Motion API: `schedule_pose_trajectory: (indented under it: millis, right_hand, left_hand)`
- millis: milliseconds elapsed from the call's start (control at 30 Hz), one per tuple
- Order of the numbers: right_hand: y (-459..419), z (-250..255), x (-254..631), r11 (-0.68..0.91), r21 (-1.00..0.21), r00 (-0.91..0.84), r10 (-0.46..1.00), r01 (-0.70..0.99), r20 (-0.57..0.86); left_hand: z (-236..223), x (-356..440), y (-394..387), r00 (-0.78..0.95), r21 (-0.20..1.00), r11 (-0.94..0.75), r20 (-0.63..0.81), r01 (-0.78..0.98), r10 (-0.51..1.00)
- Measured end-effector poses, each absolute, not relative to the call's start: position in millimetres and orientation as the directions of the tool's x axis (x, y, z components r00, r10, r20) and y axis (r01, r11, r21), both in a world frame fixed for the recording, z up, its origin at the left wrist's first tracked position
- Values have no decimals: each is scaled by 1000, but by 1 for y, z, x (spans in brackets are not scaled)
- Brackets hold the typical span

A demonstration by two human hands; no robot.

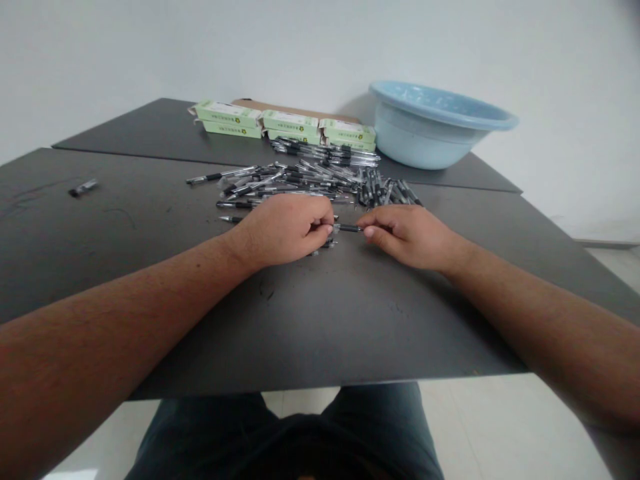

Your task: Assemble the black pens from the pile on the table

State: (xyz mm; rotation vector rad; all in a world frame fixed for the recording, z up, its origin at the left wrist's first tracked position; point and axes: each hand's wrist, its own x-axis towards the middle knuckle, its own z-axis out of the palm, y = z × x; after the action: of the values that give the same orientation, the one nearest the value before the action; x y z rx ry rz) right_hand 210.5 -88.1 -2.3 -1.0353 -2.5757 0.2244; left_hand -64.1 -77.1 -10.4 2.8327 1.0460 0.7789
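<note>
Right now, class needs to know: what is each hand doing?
Left hand: closed on a pen.
Right hand: fingers closed at the pen's other end.

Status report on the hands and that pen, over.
Left hand and right hand closed on one pen, one at each end. Pen roughly level above dark table. Loose pens piled just beyond.

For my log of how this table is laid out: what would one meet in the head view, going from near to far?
Legs → held pen → jumbled pens → upper pen stack → green boxes → brown sheet → wall.
</note>
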Motion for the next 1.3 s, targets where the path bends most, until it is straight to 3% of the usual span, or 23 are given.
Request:
schedule_pose_trajectory:
  millis: [100, 233, 667, 1000, 1300]
  right_hand:
    - [-89, -2, 210, 668, -319, -614, 744, 672, 265]
    - [-88, -1, 210, 716, -272, -669, 698, 643, 258]
    - [-88, -1, 210, 693, -302, -650, 720, 655, 243]
    - [-88, -3, 208, 734, -248, -695, 679, 632, 237]
    - [-79, 10, 229, 627, -356, -549, 779, 693, 303]
  left_hand:
    - [-10, -64, -77, 652, 178, -774, 444, 608, 614]
    - [-11, -65, -77, 653, 178, -776, 447, 605, 611]
    - [-10, -64, -77, 653, 183, -769, 432, 612, 622]
    - [-10, -65, -77, 664, 172, -782, 438, 599, 606]
    - [-9, -66, -80, 562, 296, -725, 476, 622, 676]
